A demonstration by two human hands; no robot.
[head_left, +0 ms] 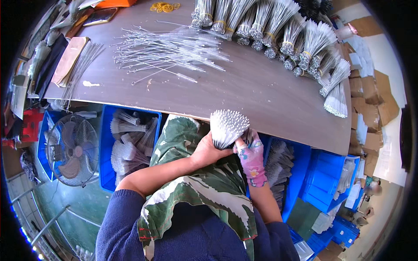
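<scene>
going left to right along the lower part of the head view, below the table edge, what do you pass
floor fan → blue bin of brushes → left hand → bundle of white-tipped brushes → right hand in a pink patterned glove → blue bin of dark brushes → stacked blue bins

Dark navy top, sleeves pushed up above the elbows. Green, white and brown camouflage apron [204, 191] over chest and lap. Left hand [208, 152] bare; right hand [251, 153] in pink patterned glove, cuff beside the apron's edge.

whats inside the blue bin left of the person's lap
The blue bin holds loose bundles of thin white-tipped wire brushes, piled and lying at different angles. Its bottom and right inner wall are covered by the brushes and the camouflage apron.
</scene>
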